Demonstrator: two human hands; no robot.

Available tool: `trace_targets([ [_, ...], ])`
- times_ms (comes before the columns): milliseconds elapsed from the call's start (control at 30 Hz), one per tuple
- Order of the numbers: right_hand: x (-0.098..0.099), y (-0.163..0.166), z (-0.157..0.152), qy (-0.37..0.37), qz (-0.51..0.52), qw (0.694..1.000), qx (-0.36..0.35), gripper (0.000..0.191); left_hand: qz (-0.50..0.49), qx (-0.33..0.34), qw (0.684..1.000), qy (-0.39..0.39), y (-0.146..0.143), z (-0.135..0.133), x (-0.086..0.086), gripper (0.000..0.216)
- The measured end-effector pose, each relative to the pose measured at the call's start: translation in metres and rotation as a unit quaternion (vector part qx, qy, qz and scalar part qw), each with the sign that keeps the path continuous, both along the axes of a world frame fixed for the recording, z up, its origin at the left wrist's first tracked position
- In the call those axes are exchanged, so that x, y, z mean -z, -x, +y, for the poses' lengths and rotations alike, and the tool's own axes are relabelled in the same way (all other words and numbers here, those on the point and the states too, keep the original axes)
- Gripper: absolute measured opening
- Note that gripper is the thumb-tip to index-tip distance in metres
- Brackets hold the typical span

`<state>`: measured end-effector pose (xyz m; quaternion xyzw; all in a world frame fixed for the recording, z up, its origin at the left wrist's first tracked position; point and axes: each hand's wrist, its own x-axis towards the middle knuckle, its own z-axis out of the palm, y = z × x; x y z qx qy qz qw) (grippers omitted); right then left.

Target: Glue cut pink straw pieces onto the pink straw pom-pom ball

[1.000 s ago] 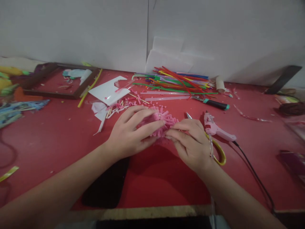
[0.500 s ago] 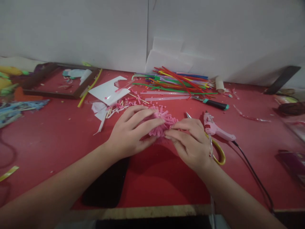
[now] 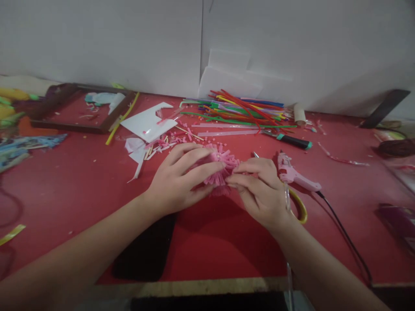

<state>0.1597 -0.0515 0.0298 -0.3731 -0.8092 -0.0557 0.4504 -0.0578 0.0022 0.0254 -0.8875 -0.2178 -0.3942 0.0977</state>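
Observation:
A pink ball of short straw pieces (image 3: 222,166) sits at the middle of the red table (image 3: 74,190). My left hand (image 3: 178,179) wraps its fingers over the ball's left and top side. My right hand (image 3: 261,190) pinches the ball's right edge between thumb and fingers. Loose pink straw bits (image 3: 175,140) lie just behind the ball. Much of the ball is hidden under my fingers.
A pink glue gun (image 3: 293,175) with a black cord and yellow-handled scissors (image 3: 298,205) lie right of my right hand. Coloured straws (image 3: 241,110), a craft knife (image 3: 292,141), white plastic sheet (image 3: 147,123) and a brown frame (image 3: 79,106) lie behind. A black phone (image 3: 145,250) lies near the front edge.
The pink ball turned slightly and shifted left under my left fingers. My right hand moved a little up and left along its edge.

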Motion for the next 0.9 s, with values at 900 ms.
trace_targets([
  [900,0.011,0.000,-0.004,0.131,0.147,0.977,0.081,0.026,-0.061,0.009,0.974,0.218,0.013,0.007,0.012,0.061],
])
